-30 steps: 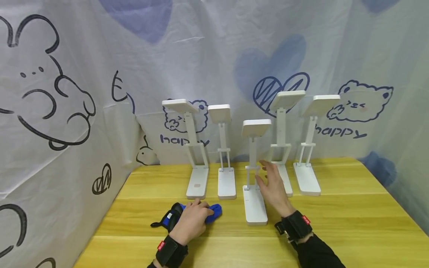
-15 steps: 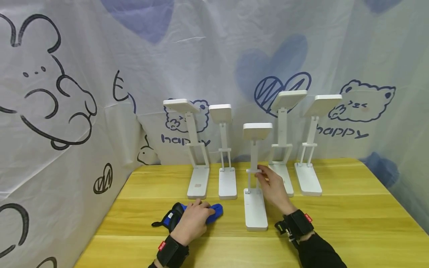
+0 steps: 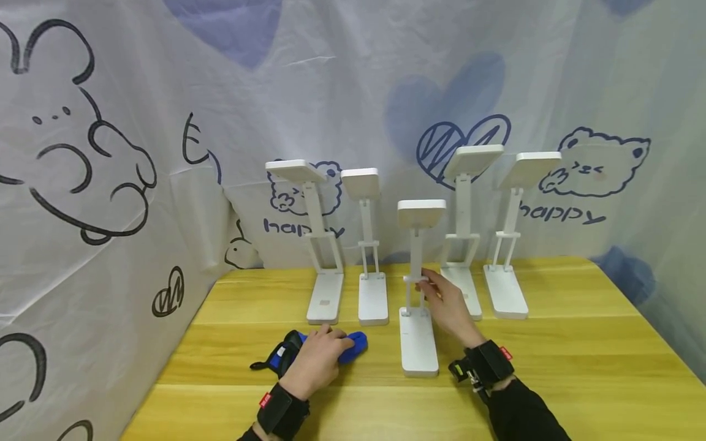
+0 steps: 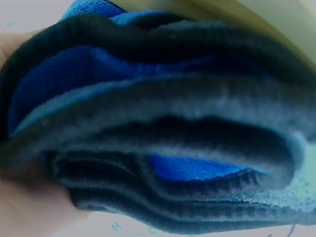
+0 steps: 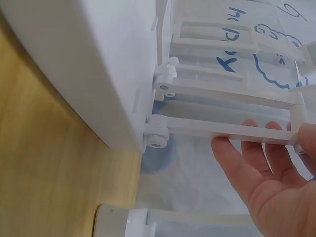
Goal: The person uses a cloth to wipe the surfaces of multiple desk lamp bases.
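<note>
My right hand (image 3: 449, 311) grips the side strut (image 5: 197, 127) of a white folding phone stand (image 3: 418, 349), the one nearest me. Its fingertips and thumb are on the strut, close to the hinge crossbar. The stand is upright, with a tilted top plate and a long flat base. To its left, my left hand (image 3: 314, 364) holds a bunched blue cloth (image 3: 356, 347) with black edging against the table, fingers bent over it. Folds of this cloth (image 4: 197, 168) fill the left wrist view and hide most of that hand.
Behind stand several more white phone stands: two on the left, with one stand (image 3: 373, 303) nearer the middle, and two on the right, with one stand (image 3: 506, 294) outermost. A patterned curtain (image 3: 353, 92) hangs behind the wooden table (image 3: 579, 355).
The fingers of my right hand have closed onto the front stand's strut. That stand has shifted slightly toward me. My left hand stays on the cloth.
</note>
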Motion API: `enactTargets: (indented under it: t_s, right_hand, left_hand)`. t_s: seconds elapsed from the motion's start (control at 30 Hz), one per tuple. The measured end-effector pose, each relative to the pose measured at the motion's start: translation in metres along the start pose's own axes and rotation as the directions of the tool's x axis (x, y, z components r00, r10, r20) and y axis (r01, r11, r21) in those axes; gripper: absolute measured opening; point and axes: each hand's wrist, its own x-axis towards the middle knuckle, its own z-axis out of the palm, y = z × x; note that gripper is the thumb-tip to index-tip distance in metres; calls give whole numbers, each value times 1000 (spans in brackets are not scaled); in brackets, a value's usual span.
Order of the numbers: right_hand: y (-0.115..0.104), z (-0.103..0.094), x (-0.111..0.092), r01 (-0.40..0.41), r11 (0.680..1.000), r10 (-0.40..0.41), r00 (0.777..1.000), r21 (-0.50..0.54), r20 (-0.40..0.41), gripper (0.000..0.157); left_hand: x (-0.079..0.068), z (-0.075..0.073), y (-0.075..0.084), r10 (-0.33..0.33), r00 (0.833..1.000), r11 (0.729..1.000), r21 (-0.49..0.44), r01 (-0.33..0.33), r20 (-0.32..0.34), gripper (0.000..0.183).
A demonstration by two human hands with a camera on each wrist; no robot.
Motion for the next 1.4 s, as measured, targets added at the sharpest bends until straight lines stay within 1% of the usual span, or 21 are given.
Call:
enactTargets:
  t_s: [0.17, 0.27, 0.33, 0.5, 0.77, 0.9, 1.0, 1.23, 1.33, 1.4]
  right_hand:
    - [-1, 1, 1, -20, 1000, 20, 999, 14, 30, 36]
    - [-3, 2, 1, -26, 999, 26, 999, 27, 24, 34]
    - [-3, 2, 1, -24, 999, 23, 1000, 34, 20, 34]
    - [-1, 4, 1, -30, 998, 29, 1000, 56, 10, 33]
    - [2, 2, 1, -46, 997, 46, 999, 64, 3, 30]
    - [5, 0, 2, -52, 995, 51, 999, 86, 12, 31]
    - [5, -3, 2, -59, 993, 56, 998, 102, 33, 31]
    - [7, -8, 3, -66, 989, 53, 994, 134, 95, 35]
    - [7, -9, 3, -70, 988, 54, 992, 136, 114, 37]
    - [6, -9, 2, -74, 988, 58, 992, 133, 116, 36]
  left_hand:
    - [2, 2, 5, 6, 1000, 1000, -16, -7, -20, 42]
    - [5, 3, 11, 6, 999, 1000, -10, -7, -46, 43]
    - [8, 2, 17, 5, 997, 1000, -6, -6, -75, 44]
    - [22, -1, 33, 9, 990, 1000, 4, -9, -138, 46]
    - [45, 0, 58, 24, 976, 998, 57, -12, -217, 39]
    - [55, 2, 66, 36, 972, 996, 84, -17, -233, 37]
    - [63, 4, 72, 40, 972, 994, 111, -14, -231, 34]
    - [78, 12, 81, 37, 963, 987, 163, 8, -268, 19]
    - [82, 16, 83, 34, 962, 985, 174, 15, -270, 18]
    - [85, 18, 86, 35, 965, 984, 177, 13, -260, 19]
